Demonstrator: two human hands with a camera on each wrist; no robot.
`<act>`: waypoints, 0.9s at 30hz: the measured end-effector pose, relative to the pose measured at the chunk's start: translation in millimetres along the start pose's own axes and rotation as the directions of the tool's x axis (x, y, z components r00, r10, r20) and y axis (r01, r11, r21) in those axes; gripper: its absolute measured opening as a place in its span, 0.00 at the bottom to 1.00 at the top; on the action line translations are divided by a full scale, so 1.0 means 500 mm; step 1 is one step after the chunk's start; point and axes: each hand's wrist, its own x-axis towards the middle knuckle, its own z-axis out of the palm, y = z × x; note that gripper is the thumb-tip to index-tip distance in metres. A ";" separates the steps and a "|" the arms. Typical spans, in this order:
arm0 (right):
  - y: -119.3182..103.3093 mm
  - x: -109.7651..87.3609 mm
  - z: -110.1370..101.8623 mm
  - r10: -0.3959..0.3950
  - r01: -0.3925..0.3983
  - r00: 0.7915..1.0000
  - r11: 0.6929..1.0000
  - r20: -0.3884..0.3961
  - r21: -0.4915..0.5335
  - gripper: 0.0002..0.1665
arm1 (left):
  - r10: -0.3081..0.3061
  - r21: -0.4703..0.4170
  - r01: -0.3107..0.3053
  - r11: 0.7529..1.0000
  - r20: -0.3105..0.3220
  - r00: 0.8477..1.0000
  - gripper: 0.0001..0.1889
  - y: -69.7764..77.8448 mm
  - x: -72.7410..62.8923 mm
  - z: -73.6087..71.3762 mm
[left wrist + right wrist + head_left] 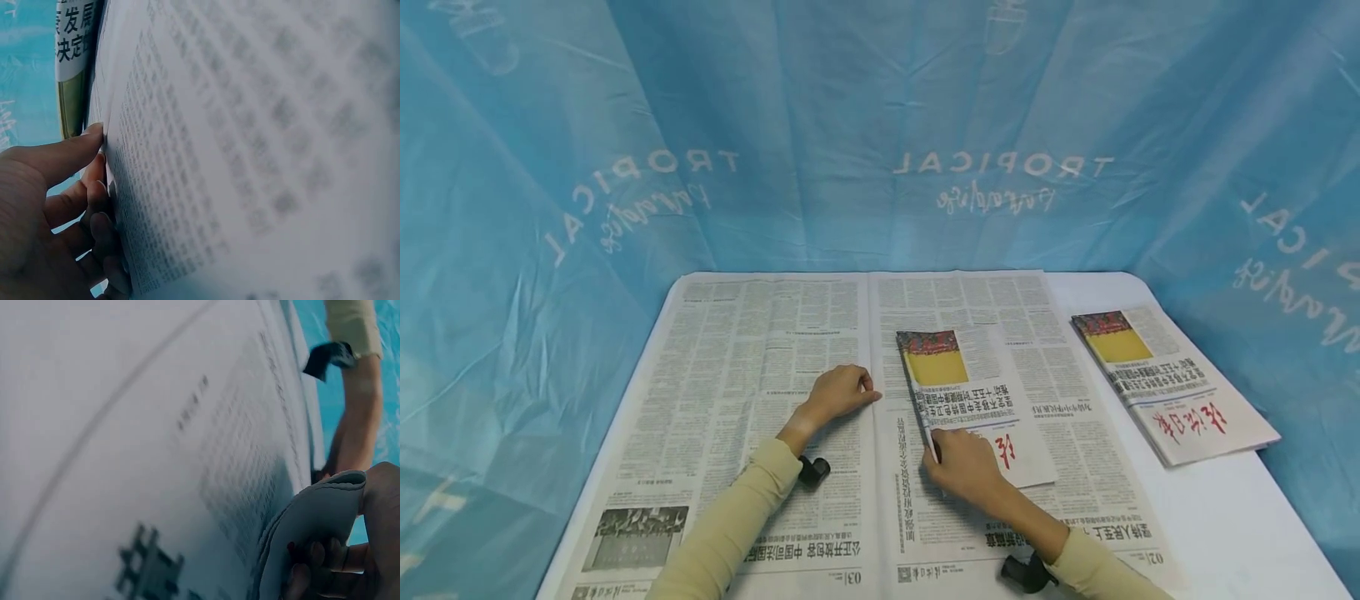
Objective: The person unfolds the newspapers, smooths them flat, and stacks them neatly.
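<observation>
This seems a curtained-off booth, blue lettered sheeting (850,133) hanging around a white table (1225,525).

Newspaper (808,312) spread over white table (1202,521)

The table has a rounded corner at the far left and another at the far right. The newspaper lies open across most of it, its centre fold running from the far edge toward the near side. A printed photo (635,540) sits near its left side. White tabletop shows along the right, where a folded bundle (1176,387) lies at a slant, just beside the newspaper, one corner reaching the table's right edge.
</observation>
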 end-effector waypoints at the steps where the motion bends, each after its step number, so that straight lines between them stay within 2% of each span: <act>1: -0.004 -0.001 0.004 -0.010 0.010 1.000 1.000 -0.002 -0.013 0.20 | 0.000 -0.004 0.000 1.000 -0.004 1.000 0.11 -0.001 0.000 0.000; 6: -0.019 -0.002 0.021 -0.045 0.044 0.999 0.996 -0.018 -0.076 0.20 | 0.004 -0.051 -0.004 0.999 -0.003 1.000 0.11 -0.002 0.001 0.000; 13: -0.031 -0.002 0.029 -0.072 0.068 0.997 0.992 -0.035 -0.105 0.18 | 0.002 -0.094 0.001 0.996 0.023 1.000 0.12 -0.003 0.008 -0.006; 17: -0.036 -0.003 0.029 -0.080 0.076 0.996 0.991 -0.034 -0.112 0.17 | -0.031 -0.096 0.035 0.995 0.046 0.998 0.11 -0.002 0.015 -0.013; 22: -0.040 -0.002 0.030 -0.099 0.095 0.995 0.988 -0.030 -0.124 0.18 | -0.084 -0.119 0.091 0.989 0.061 0.995 0.16 0.005 0.026 -0.021; 27: -0.043 -0.001 0.032 -0.098 0.095 0.995 0.989 -0.028 -0.113 0.17 | -0.130 -0.163 0.135 0.977 0.038 0.991 0.21 0.017 0.043 -0.028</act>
